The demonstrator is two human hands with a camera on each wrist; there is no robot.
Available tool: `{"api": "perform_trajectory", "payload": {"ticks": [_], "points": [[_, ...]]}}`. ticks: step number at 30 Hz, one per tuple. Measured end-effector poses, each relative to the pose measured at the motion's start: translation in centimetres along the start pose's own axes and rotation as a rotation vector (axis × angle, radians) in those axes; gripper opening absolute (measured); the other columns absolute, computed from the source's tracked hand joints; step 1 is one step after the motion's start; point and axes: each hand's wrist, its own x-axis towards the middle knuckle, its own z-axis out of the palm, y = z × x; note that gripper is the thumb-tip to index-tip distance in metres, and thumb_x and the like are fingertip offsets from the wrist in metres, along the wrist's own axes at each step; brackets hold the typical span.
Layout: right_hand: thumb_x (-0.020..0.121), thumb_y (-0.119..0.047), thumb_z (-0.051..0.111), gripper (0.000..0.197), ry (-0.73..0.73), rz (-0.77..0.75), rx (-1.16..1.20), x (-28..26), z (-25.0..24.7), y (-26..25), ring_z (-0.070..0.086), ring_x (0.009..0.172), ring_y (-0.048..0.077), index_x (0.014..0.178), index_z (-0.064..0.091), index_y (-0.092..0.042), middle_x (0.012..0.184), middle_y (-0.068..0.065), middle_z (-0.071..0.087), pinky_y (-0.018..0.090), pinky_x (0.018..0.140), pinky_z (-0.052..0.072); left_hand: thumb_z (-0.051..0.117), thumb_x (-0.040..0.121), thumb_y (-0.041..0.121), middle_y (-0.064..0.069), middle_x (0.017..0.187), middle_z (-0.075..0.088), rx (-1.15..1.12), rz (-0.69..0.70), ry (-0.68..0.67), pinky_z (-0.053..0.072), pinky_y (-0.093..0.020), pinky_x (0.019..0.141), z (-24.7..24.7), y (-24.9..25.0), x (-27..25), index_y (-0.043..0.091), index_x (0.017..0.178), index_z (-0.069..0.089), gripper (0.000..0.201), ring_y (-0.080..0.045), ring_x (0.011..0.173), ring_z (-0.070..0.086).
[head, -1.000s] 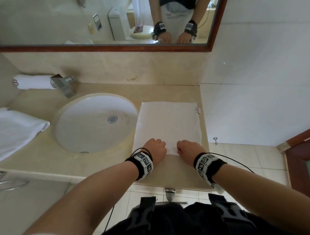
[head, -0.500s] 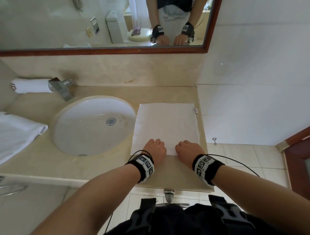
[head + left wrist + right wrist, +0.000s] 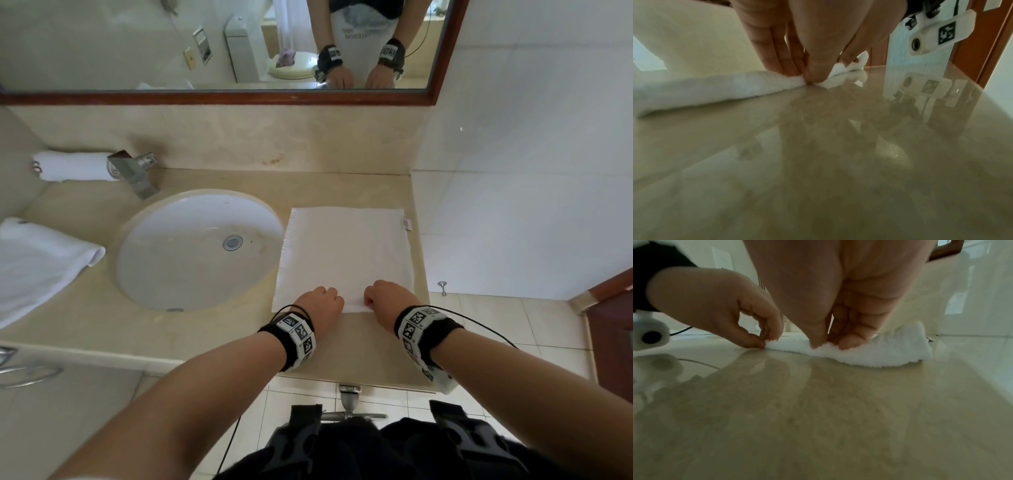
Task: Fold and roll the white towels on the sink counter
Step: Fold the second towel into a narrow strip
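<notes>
A folded white towel (image 3: 346,253) lies flat on the beige counter (image 3: 212,339) to the right of the sink. Both hands sit at its near edge. My left hand (image 3: 320,303) pinches that edge between thumb and fingers (image 3: 783,65), left of the middle. My right hand (image 3: 383,298) pinches the same edge (image 3: 826,350) a little to the right and lifts it slightly off the counter. A rolled white towel (image 3: 73,166) lies at the back left behind the tap. Another white towel (image 3: 37,263) lies loosely folded at the left end.
The oval sink (image 3: 198,246) takes the middle of the counter, with a metal tap (image 3: 135,171) behind it. A white tiled wall (image 3: 513,205) bounds the counter on the right. A framed mirror (image 3: 219,44) hangs above. A brown door (image 3: 613,329) stands at the far right.
Both hands stay at the towel's near edge, barely shifted. The head view has tilted a little, so the mirror shows more.
</notes>
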Motion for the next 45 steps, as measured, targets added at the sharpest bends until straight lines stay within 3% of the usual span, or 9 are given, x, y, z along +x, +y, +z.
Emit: {"api": "perform_trajectory", "payload": {"ticks": [6, 9, 13, 19, 24, 30, 36, 40, 45], "points": [[0.088, -0.008, 0.043, 0.023, 0.018, 0.092, 0.063, 0.0, -0.6, -0.2, 0.059, 0.092, 0.024, 0.099, 0.060, -0.020, 0.103, 0.004, 0.062, 0.031, 0.078, 0.048, 0.039, 0.094, 0.005, -0.018, 0.113, 0.051, -0.065, -0.049, -0.042, 0.044, -0.039, 0.081, -0.7, -0.5, 0.3, 0.001, 0.113, 0.050, 0.023, -0.035, 0.103, 0.053], [0.088, -0.011, 0.048, 0.023, 0.013, 0.108, 0.077, 0.2, -1.0, 0.0, 0.061, 0.092, 0.023, 0.096, 0.067, -0.022, 0.103, 0.001, 0.064, 0.029, 0.080, 0.050, 0.045, 0.090, 0.013, -0.017, 0.099, 0.052, -0.181, -0.072, -0.058, 0.040, -0.037, 0.072, -1.0, -1.2, 0.4, 0.005, 0.099, 0.050, 0.013, -0.030, 0.091, 0.054], [0.087, -0.012, 0.049, 0.021, 0.023, 0.125, 0.100, 0.1, -1.0, -0.2, 0.062, 0.092, 0.022, 0.094, 0.066, -0.023, 0.102, 0.000, 0.065, 0.030, 0.081, 0.051, 0.045, 0.091, 0.007, -0.015, 0.118, 0.052, -0.160, -0.044, -0.089, 0.043, -0.035, 0.086, -1.2, -1.9, 0.8, 0.008, 0.116, 0.055, 0.027, -0.032, 0.103, 0.055], [0.088, -0.014, 0.048, 0.018, 0.034, 0.123, 0.147, -0.1, -0.9, 0.2, 0.062, 0.090, 0.022, 0.092, 0.065, -0.020, 0.099, 0.001, 0.066, 0.030, 0.079, 0.051, 0.042, 0.091, 0.005, -0.007, 0.114, 0.062, -0.246, -0.133, -0.093, 0.046, -0.031, 0.086, -2.2, -2.6, 1.4, 0.014, 0.111, 0.060, 0.028, -0.027, 0.102, 0.059], [0.090, -0.014, 0.043, 0.024, 0.026, 0.101, 0.054, 0.1, -0.7, -0.1, 0.061, 0.092, 0.025, 0.096, 0.066, -0.018, 0.105, 0.005, 0.062, 0.030, 0.078, 0.048, 0.047, 0.089, 0.006, -0.007, 0.113, 0.059, -0.222, -0.169, -0.134, 0.051, -0.035, 0.083, -2.8, -2.4, 1.8, 0.016, 0.105, 0.063, 0.025, -0.028, 0.097, 0.060], [0.093, -0.016, 0.042, 0.022, 0.061, 0.080, -0.022, 0.0, -0.8, -0.3, 0.060, 0.095, 0.026, 0.101, 0.061, -0.024, 0.107, 0.002, 0.058, 0.032, 0.081, 0.048, 0.045, 0.092, 0.003, -0.011, 0.114, 0.054, 0.049, -0.080, -0.078, 0.047, -0.038, 0.084, -2.4, -0.6, 1.6, 0.007, 0.109, 0.061, 0.024, -0.030, 0.106, 0.055], [0.092, -0.008, 0.041, 0.025, 0.015, -0.003, -0.149, -0.2, -0.6, -0.9, 0.059, 0.099, 0.030, 0.111, 0.057, -0.012, 0.114, 0.009, 0.053, 0.034, 0.083, 0.047, 0.040, 0.094, 0.006, -0.010, 0.118, 0.053, 0.176, -0.037, -0.069, 0.040, -0.037, 0.088, -1.4, 0.5, 1.1, 0.009, 0.110, 0.061, 0.026, -0.028, 0.111, 0.049], [0.093, -0.014, 0.041, 0.021, 0.027, -0.051, -0.186, -0.5, -0.4, -1.3, 0.060, 0.099, 0.029, 0.111, 0.051, -0.010, 0.111, 0.009, 0.055, 0.034, 0.078, 0.046, 0.036, 0.095, 0.005, -0.013, 0.118, 0.054, 0.168, -0.059, -0.057, 0.038, -0.039, 0.091, -1.3, 0.8, 0.9, 0.005, 0.112, 0.059, 0.028, -0.030, 0.112, 0.048], [0.095, -0.007, 0.038, 0.020, 0.017, -0.027, -0.268, -0.2, -0.7, -1.7, 0.062, 0.097, 0.030, 0.110, 0.051, -0.008, 0.110, 0.011, 0.059, 0.034, 0.071, 0.042, 0.034, 0.096, 0.004, -0.016, 0.122, 0.054, 0.067, -0.055, -0.040, 0.042, -0.039, 0.089, -1.3, -0.3, 0.8, 0.002, 0.116, 0.053, 0.027, -0.033, 0.114, 0.049]]}}
